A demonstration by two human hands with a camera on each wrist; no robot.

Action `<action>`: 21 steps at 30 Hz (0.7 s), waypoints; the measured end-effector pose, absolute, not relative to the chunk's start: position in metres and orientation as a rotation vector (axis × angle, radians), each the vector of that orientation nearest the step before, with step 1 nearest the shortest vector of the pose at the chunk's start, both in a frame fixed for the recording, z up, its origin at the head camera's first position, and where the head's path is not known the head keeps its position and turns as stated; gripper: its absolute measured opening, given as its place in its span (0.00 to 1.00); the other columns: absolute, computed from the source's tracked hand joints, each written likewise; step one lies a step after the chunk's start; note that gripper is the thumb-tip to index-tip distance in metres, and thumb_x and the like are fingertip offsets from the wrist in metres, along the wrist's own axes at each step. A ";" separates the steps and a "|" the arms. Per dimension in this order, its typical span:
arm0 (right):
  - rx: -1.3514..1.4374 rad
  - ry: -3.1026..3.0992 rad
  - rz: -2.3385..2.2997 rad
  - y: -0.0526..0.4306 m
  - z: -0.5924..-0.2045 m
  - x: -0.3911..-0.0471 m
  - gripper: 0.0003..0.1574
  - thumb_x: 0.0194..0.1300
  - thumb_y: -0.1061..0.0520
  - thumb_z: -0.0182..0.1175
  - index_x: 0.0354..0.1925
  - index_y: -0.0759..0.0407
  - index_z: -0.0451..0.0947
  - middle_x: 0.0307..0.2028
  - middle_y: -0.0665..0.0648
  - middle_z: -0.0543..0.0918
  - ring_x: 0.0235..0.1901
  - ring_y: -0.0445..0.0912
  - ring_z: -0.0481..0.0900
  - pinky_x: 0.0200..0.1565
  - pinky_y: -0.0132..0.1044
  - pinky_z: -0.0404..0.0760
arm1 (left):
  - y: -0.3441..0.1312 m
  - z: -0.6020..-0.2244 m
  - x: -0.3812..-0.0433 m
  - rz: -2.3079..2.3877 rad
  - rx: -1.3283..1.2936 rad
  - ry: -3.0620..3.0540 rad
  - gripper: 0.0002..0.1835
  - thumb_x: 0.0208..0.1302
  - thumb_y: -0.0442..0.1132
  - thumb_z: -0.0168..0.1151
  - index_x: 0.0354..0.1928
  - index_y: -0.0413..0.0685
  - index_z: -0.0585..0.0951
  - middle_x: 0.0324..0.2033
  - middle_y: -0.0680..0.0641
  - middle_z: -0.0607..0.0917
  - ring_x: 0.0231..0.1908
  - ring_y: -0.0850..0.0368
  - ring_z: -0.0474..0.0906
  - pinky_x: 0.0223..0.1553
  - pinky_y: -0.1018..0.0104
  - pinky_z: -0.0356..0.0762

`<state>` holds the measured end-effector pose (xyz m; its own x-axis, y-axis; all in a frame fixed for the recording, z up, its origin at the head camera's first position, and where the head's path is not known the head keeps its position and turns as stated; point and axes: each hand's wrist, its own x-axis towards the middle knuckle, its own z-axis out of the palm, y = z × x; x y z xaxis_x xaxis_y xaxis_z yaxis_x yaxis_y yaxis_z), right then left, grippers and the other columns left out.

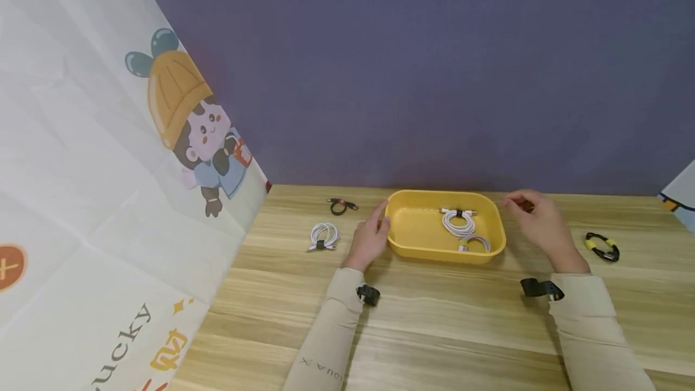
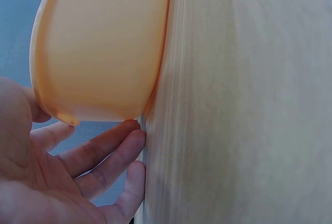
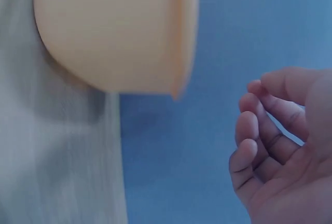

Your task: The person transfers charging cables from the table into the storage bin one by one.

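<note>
A yellow plastic tray (image 1: 446, 253) stands near the table's back edge. Inside its right half lie a coiled white cable (image 1: 458, 222) with a black tie and a smaller coiled pale cable (image 1: 475, 243) with a yellow tie. My left hand (image 1: 369, 240) touches the tray's left end, its fingers fairly straight against the outer wall (image 2: 104, 47). To the right of the tray my right hand (image 1: 540, 225) is raised and holds nothing. Its fingers are loosely bent, with the thumb close to the index fingertip; a gap separates this hand (image 3: 280, 141) from the tray.
Left of the tray lie a small black cable (image 1: 339, 206) with a red tie and a coiled white cable (image 1: 324, 237). A black cable (image 1: 602, 247) with yellow ties lies at the far right. Behind the wooden table (image 1: 434, 318) rises a dark blue panel (image 1: 434, 77).
</note>
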<state>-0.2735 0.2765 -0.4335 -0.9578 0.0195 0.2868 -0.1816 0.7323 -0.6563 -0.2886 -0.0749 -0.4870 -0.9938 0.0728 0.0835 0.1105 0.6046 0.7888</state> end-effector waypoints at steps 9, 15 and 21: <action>0.025 -2.739 0.921 0.311 -0.426 -0.271 0.26 0.79 0.45 0.52 0.56 0.64 0.82 0.42 0.66 0.84 0.35 0.48 0.76 0.29 0.35 0.72 | -0.075 -0.485 -0.288 -1.372 -0.158 -2.782 0.27 0.81 0.49 0.46 0.78 0.74 0.61 0.51 0.45 0.89 0.47 0.48 0.85 0.55 0.47 0.80; -0.042 -2.736 0.887 0.334 -0.428 -0.268 0.26 0.78 0.46 0.52 0.55 0.65 0.82 0.45 0.69 0.84 0.33 0.37 0.74 0.30 0.34 0.70 | -0.074 -0.483 -0.287 -1.364 -0.152 -2.789 0.27 0.81 0.49 0.45 0.78 0.74 0.61 0.51 0.45 0.89 0.50 0.45 0.85 0.58 0.44 0.78; -0.117 -2.753 0.869 0.355 -0.430 -0.261 0.29 0.78 0.42 0.52 0.55 0.66 0.81 0.45 0.70 0.84 0.28 0.24 0.66 0.27 0.34 0.71 | -0.075 -0.483 -0.287 -1.360 -0.152 -2.789 0.27 0.81 0.49 0.46 0.78 0.73 0.61 0.47 0.46 0.89 0.46 0.47 0.84 0.55 0.46 0.79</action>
